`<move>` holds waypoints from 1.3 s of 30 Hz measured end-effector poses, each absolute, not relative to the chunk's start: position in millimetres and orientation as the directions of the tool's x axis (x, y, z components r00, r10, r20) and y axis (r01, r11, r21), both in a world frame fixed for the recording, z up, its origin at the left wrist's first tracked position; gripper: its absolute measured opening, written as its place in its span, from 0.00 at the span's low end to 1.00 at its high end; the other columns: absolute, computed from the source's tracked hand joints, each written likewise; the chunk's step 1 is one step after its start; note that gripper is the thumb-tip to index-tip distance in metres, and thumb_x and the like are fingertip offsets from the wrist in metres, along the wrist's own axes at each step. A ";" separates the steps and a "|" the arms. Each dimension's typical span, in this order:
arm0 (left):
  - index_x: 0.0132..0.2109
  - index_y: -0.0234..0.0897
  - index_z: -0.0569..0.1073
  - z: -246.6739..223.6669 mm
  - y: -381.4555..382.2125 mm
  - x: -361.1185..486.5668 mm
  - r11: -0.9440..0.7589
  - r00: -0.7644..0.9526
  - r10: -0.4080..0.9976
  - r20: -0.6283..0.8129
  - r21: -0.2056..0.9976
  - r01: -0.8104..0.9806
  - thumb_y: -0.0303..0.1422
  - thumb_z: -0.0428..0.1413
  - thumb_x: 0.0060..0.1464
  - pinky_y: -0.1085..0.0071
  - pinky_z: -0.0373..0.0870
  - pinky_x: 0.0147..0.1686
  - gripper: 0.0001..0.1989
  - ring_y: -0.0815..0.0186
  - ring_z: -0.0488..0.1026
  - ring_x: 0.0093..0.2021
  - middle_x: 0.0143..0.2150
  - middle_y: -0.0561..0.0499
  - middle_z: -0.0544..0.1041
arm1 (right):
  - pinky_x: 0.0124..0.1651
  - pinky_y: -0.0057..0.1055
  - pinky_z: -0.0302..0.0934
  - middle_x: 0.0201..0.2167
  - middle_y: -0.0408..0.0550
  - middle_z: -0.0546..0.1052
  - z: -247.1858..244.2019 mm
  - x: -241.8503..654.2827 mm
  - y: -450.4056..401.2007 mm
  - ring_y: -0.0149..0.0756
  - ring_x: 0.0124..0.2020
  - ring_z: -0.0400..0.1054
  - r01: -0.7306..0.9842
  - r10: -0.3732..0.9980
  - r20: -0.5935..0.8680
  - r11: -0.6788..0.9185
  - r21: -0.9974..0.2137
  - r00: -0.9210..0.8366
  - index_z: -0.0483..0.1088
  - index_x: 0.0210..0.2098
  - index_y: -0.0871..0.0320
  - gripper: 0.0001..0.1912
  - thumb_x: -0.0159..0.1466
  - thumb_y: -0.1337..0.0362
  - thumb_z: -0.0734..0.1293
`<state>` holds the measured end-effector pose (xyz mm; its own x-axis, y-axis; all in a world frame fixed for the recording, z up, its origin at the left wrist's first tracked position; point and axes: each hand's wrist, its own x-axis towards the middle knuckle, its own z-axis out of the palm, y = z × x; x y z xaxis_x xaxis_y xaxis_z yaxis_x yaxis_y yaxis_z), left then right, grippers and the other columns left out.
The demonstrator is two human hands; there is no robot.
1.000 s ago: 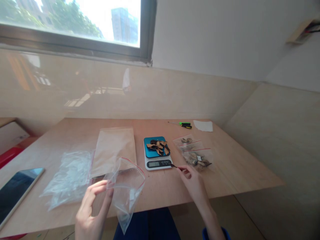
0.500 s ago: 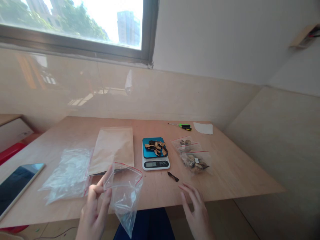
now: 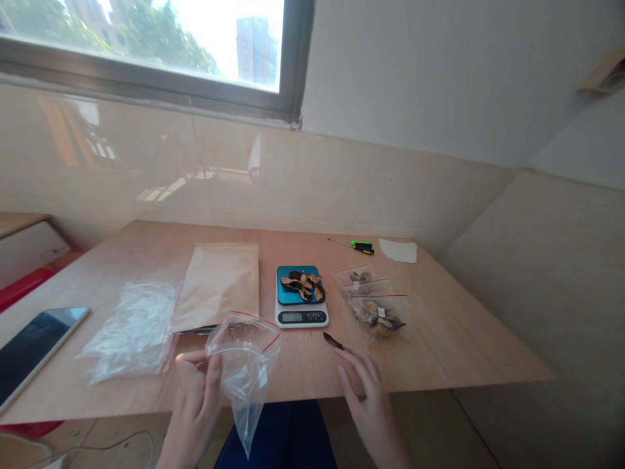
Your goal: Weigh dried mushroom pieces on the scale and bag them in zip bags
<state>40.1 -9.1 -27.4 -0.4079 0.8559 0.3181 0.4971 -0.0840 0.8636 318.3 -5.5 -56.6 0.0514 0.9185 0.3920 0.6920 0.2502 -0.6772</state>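
Grip of left hand (image 3: 194, 398) clamped on clear bag (image 3: 245, 372); right hand's (image 3: 375, 413) grip apart at dark dried piece (image 3: 333, 340), best pinched lightly.

Pretty full wooden table (image 3: 454, 345) tbh, with a phone (image 3: 36, 355), loose clear bags (image 3: 131, 329), brown paper bag (image 3: 219, 286), digital scale (image 3: 303, 318), dark dried bit (image 3: 333, 341), filled zip bags (image 3: 379, 319), tools (image 3: 362, 247) and white paper (image 3: 399, 251)

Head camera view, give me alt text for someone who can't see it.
A left hand holds a clear zip bag while a right hand has its fingertips at a dark dried piece on a wooden table. Beyond them, a digital scale carries more dried pieces, between brown paper packaging and filled clear bags.
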 end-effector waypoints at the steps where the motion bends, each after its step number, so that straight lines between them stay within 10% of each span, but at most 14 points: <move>1: 0.37 0.42 0.63 -28.7 -7.4 39.4 -0.094 -0.407 0.850 0.335 0.856 0.508 0.47 0.47 0.59 0.62 0.74 0.30 0.13 0.60 0.74 0.32 0.31 0.50 0.71 | 0.59 0.43 0.61 0.54 0.51 0.72 -48.8 317.0 9.2 0.42 0.57 0.65 0.691 0.925 0.381 0.280 -0.667 -0.008 0.70 0.52 0.47 0.16 0.67 0.58 0.59; 11: 0.37 0.40 0.63 -31.8 -3.6 43.3 -0.094 -0.420 0.833 0.359 0.841 0.532 0.45 0.46 0.61 0.62 0.74 0.33 0.13 0.60 0.74 0.35 0.34 0.48 0.70 | 0.66 0.54 0.41 0.70 0.59 0.45 -29.8 285.4 175.8 0.54 0.71 0.33 0.829 0.936 0.042 0.331 -0.451 -0.351 0.47 0.68 0.52 0.42 0.60 0.47 0.66; 20: 0.37 0.40 0.61 -34.2 0.5 44.4 -0.103 -0.422 0.835 0.352 0.854 0.510 0.46 0.48 0.59 0.62 0.74 0.31 0.13 0.59 0.75 0.34 0.32 0.49 0.72 | 0.61 0.44 0.55 0.58 0.54 0.67 -47.4 281.1 170.6 0.44 0.59 0.61 0.737 0.883 0.354 0.457 -0.498 -0.309 0.57 0.63 0.53 0.28 0.64 0.62 0.63; 32: 0.38 0.41 0.60 -26.9 24.0 59.6 -0.115 -0.368 0.882 0.293 0.892 0.436 0.42 0.47 0.60 0.56 0.75 0.41 0.09 0.55 0.77 0.41 0.39 0.43 0.75 | 0.54 0.39 0.62 0.49 0.51 0.76 -25.0 278.7 162.0 0.42 0.49 0.70 0.713 0.922 0.375 0.329 -0.619 -0.100 0.69 0.51 0.55 0.20 0.58 0.63 0.66; 39: 0.38 0.43 0.60 -28.6 36.1 67.8 -0.280 -0.242 0.864 0.442 0.820 0.498 0.38 0.47 0.61 0.52 0.72 0.48 0.05 0.53 0.74 0.51 0.47 0.38 0.76 | 0.50 0.36 0.66 0.47 0.53 0.77 7.7 269.9 158.9 0.41 0.48 0.71 0.149 0.969 0.243 0.236 -0.960 0.034 0.67 0.50 0.56 0.23 0.57 0.57 0.68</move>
<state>67.8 36.1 -28.6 -0.2421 0.8637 0.4421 0.4983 -0.2803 0.8204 269.9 158.9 7.7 0.0338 0.9694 0.2432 0.1490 0.2358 -0.9603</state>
